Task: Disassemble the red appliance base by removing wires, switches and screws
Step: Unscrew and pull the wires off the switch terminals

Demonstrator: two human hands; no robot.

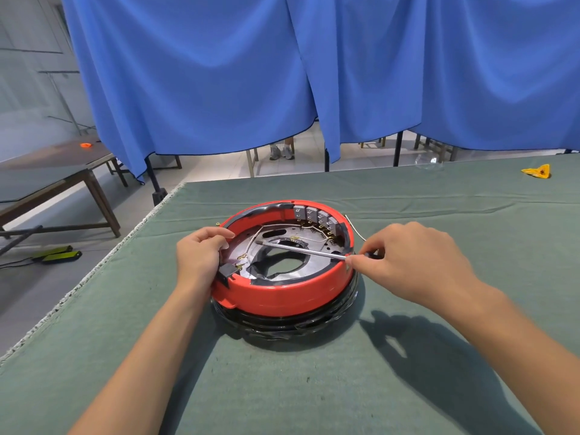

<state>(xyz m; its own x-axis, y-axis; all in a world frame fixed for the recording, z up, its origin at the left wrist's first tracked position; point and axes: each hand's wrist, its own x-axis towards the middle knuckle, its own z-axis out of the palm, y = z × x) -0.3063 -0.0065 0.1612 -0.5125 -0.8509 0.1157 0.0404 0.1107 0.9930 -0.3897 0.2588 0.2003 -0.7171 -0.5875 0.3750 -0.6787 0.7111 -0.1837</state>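
Left hand (pixel 201 255) grips red base (pixel 282 293) rim; right hand (pixel 408 262) pinches screwdriver (pixel 304 250) across it.

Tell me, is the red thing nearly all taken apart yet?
Not nearly. The red appliance base lies open side up, so its insides are reachable. In hand: the left hand holds the rim while the right hand holds a screwdriver, its tip deep inside. Left to do: the white wires and the row of grey switches are all in place.
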